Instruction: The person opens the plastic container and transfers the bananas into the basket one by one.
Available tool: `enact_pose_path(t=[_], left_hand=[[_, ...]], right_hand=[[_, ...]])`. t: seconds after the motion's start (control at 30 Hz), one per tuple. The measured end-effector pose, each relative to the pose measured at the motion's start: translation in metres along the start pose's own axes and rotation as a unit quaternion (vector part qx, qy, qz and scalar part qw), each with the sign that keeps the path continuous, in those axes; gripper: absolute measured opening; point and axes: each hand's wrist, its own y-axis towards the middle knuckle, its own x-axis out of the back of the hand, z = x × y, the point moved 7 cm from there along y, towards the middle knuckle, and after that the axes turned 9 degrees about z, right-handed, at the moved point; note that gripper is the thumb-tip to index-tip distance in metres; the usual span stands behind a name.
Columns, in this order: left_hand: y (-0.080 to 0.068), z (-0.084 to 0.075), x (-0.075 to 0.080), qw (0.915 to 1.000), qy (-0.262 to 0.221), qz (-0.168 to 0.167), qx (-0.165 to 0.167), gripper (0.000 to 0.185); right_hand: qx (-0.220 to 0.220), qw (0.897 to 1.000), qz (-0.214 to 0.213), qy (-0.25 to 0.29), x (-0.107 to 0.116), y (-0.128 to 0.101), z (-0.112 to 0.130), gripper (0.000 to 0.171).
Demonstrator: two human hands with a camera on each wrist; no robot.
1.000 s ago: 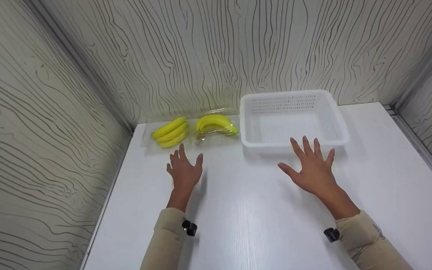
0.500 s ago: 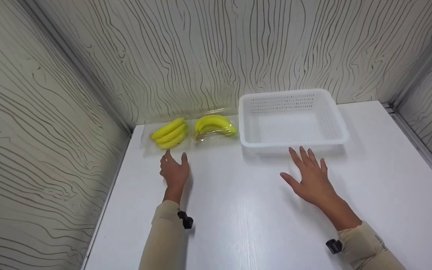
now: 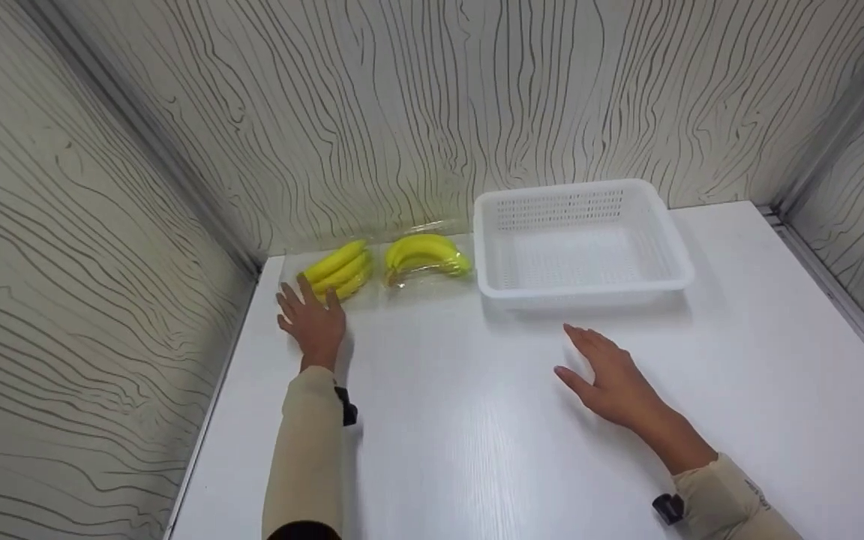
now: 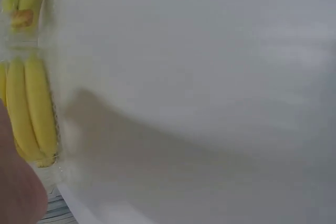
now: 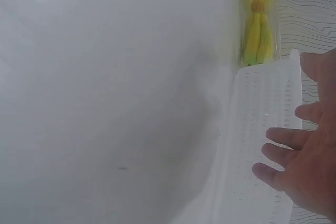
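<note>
Left hand (image 3: 312, 321) reaching the far-left banana bunch (image 3: 336, 270) — fingers spread, holding nothing.
Best to curl round the whole wrapped bunch; right hand (image 3: 607, 375) hovers relaxed near the white basket (image 3: 582, 289).

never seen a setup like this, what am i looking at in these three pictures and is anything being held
No machine here: a person works with two bare hands and wears three cameras. The wide picture comes from the head, looking down at a white table. The two blurry close-ups come from the wrists. On the table lie two wrapped banana bunches, the left bunch and the right bunch, beside an empty white basket. The left hand reaches the left bunch with straight fingers; no grip yet. The right hand is open, holding nothing.
</note>
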Motion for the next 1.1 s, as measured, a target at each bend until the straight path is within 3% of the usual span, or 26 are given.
enact_pose_path(t=[0.1, 0.2, 0.33, 0.53, 0.7, 0.87, 0.97, 1.1], left_hand=[[0.009, -0.003, 0.000, 0.9997, -0.008, 0.021, 0.005, 0.072], [0.009, 0.003, 0.001, 0.9993, -0.022, 0.022, 0.019, 0.071], [0.009, 0.009, 0.008, 0.9988, -0.041, -0.014, 0.025, 0.065], [0.016, 0.016, 0.026, 0.9932, -0.075, -0.061, 0.065, 0.059], [0.024, 0.018, 0.033, 0.9869, -0.133, -0.028, 0.087, 0.063], [0.028, 0.025, 0.033, 0.9673, -0.219, 0.014, 0.126, 0.081], [0.028, 0.025, 0.032, 0.9621, -0.223, 0.040, 0.152, 0.094], [0.028, 0.023, 0.029, 0.9617, -0.194, 0.084, 0.174, 0.096]], right_hand=[[-0.002, 1.000, 0.010, 0.007, 0.001, -0.002, -0.002, 0.072], [-0.001, 1.000, 0.017, 0.014, -0.001, -0.004, -0.003, 0.072], [-0.002, 1.000, 0.025, 0.017, -0.003, -0.005, -0.005, 0.072], [-0.007, 0.999, 0.037, 0.024, -0.007, -0.001, -0.004, 0.072], [-0.012, 0.997, 0.063, 0.052, -0.014, 0.014, 0.006, 0.072], [0.000, 0.991, 0.103, 0.089, -0.028, 0.041, 0.025, 0.073], [0.002, 0.987, 0.121, 0.105, -0.036, 0.056, 0.035, 0.072], [0.005, 0.984, 0.132, 0.117, -0.046, 0.072, 0.048, 0.070]])
